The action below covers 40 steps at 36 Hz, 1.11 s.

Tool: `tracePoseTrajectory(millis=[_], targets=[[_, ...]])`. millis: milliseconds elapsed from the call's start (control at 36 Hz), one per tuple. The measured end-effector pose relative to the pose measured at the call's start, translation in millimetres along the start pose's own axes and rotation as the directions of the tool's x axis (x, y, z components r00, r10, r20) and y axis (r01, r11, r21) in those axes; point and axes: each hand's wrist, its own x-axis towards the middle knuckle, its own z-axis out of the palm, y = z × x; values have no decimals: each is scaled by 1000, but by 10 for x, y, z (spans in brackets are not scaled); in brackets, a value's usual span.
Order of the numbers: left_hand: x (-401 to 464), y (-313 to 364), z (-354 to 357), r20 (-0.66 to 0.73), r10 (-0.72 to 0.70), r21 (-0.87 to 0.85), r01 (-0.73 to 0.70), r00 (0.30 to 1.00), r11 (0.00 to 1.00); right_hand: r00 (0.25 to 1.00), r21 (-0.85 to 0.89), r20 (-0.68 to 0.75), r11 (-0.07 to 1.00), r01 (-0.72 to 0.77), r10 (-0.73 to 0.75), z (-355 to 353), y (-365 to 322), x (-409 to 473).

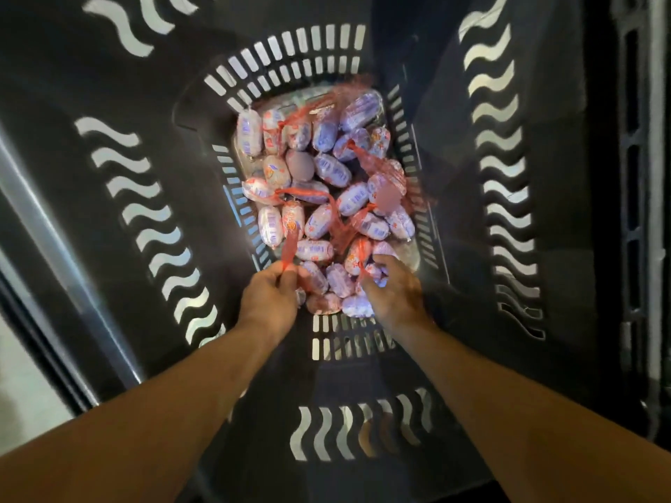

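Observation:
Deep inside a tall black slotted basket [326, 56] lie several small oval packets [332, 170] in white wrappers with blue and red print, some bundled in red mesh net bags [377, 168]. My left hand [270, 297] pinches the red mesh tail [290, 248] of one net bag at the near left of the pile. My right hand [394, 290] reaches into the near right of the pile, fingers curled around a netted packet [357, 259]. Both forearms stretch down into the basket.
The basket walls [145, 219] rise steeply on all sides, with wavy cut-outs and straight slots near the bottom. A grey bar [47, 226] runs along the left outside the basket. Another dark crate edge [631, 176] stands on the right.

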Motion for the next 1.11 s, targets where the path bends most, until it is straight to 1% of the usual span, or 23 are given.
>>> tracePoseTrajectory(millis=[56, 139, 222, 250, 306, 361, 444, 500, 583, 694, 778, 833, 889, 944, 1028, 1111], targets=[[49, -32, 23, 1, -10, -19, 10, 1000, 1000, 1000, 18, -12, 1000, -20, 20, 122, -4, 79], [115, -56, 94, -5, -26, -138, 25, 1000, 990, 990, 128, -25, 983, -134, 138, 276, 14, 199], [159, -59, 187, 3, -34, -286, 33, 999, 958, 992, 87, -26, 989, -118, 121, 319, 101, 342], [161, -55, 208, 14, -31, -333, 34, 999, 942, 993, 113, -22, 987, -114, 117, 303, 123, 358], [154, -51, 218, 29, -30, -374, 39, 999, 926, 995, 195, -29, 977, -87, 94, 230, 171, 337], [127, -50, 203, 39, -25, -366, 38, 999, 930, 999, 174, -21, 984, -27, 31, 124, 212, 276], [0, -40, 132, 28, -23, -329, 31, 999, 944, 999, 155, 47, 987, -33, 26, -70, 192, 109], [-130, -44, 63, 13, -27, -279, 29, 1000, 960, 997, 104, 81, 994, -15, 6, -179, 164, -28], [-365, -12, -42, -8, -30, -247, 27, 1000, 969, 993, 98, 113, 995, 21, -32, -326, 156, -301], [-703, 140, -182, -11, 35, -208, -37, 999, 977, 988, 92, 149, 995, 25, -38, -562, 148, -713], [-1001, 319, -326, 0, 95, -180, -94, 995, 979, 994, 115, 84, 991, 62, -72, -741, 80, -1069], [-1220, 459, -466, 3, 117, -179, -114, 993, 977, 992, 160, 9, 979, 125, -128, -855, -17, -1350], [-1469, 617, -639, 2, 143, -176, -140, 990, 974, 986, 213, -70, 963, 165, -153, -979, -134, -1667], [-1744, 775, -844, -13, 186, -167, -186, 982, 968, 977, 243, -150, 952, 188, -155, -1107, -260, -2006], [-2197, 1004, -1161, -29, 276, -154, -277, 961, 948, 954, 333, -268, 915, 226, -137, -1336, -467, -2546], [-2715, 1208, -1493, -22, 361, -156, -360, 932, 920, 933, 408, -337, 874, 265, -126, -1628, -709, -3116]])
